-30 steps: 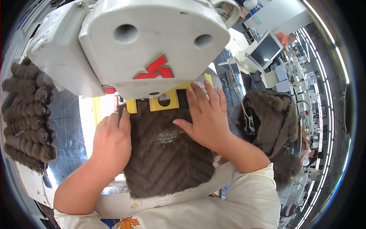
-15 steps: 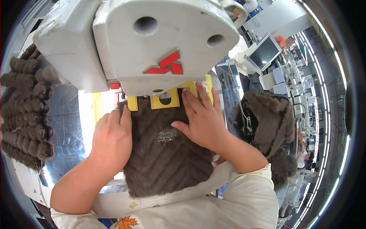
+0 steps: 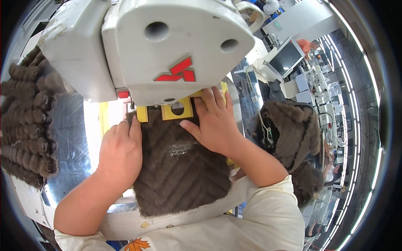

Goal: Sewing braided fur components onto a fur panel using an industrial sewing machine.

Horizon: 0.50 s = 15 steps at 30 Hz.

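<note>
A dark brown fur piece (image 3: pixel 180 180) with slanting ridges lies under the head of a white machine (image 3: pixel 138 50). Silver marks in curly lines show on the fur's middle. Yellow clamp plates (image 3: pixel 178 109) press on its far end, one of them with a round opening. At the fur's left edge, my left hand (image 3: pixel 120 146) is closed, fingers together and tips by the left yellow plate; its thumb is hidden. My right hand (image 3: pixel 215 125) lies flat, fingers spread, over the far right corner and the yellow frame, with the thumb pointing left across the fur.
Rolled brown fur pieces (image 3: pixel 27 125) are heaped on the left of the metal table (image 3: pixel 69 146). More brown fur (image 3: pixel 291 129) is piled at the right, with a pale cord (image 3: pixel 264 125) on it. Beyond stand a monitor (image 3: pixel 286 58) and workbenches with several people.
My right hand has slid slightly farther forward, its fingers reaching more over the yellow frame. My left hand and the fur stay about where they were; the whole view has shifted a little.
</note>
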Tool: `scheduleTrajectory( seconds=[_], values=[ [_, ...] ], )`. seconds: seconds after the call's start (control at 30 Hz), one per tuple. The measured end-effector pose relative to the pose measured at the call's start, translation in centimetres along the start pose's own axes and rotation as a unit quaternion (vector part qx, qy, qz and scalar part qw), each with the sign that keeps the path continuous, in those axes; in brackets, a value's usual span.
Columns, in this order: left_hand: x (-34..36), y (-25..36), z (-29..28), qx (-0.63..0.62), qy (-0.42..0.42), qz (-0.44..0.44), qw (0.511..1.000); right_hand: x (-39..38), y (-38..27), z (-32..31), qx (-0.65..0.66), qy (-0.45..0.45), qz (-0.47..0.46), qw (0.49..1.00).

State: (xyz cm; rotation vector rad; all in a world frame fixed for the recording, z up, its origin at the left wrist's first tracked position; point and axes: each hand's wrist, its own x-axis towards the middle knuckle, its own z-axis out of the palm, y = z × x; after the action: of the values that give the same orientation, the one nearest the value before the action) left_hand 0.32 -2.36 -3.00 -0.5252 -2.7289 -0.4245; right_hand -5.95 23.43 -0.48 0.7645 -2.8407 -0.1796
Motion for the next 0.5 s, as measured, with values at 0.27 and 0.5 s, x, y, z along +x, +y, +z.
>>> scheduleTrajectory(
  seconds=[0.27, 0.5],
  values=[
    [-0.2, 0.1, -0.4, -0.018, -0.038, -0.023, 0.999, -2.8, -0.1, -4.0, 0.053, 0.107, -0.003, 0.993],
    [0.1, 0.0, -0.3, 0.006, -0.015, 0.014, 1.0, -2.4, -0.1, -1.4, 0.118, -0.008, -0.05, 0.992]
  ],
)
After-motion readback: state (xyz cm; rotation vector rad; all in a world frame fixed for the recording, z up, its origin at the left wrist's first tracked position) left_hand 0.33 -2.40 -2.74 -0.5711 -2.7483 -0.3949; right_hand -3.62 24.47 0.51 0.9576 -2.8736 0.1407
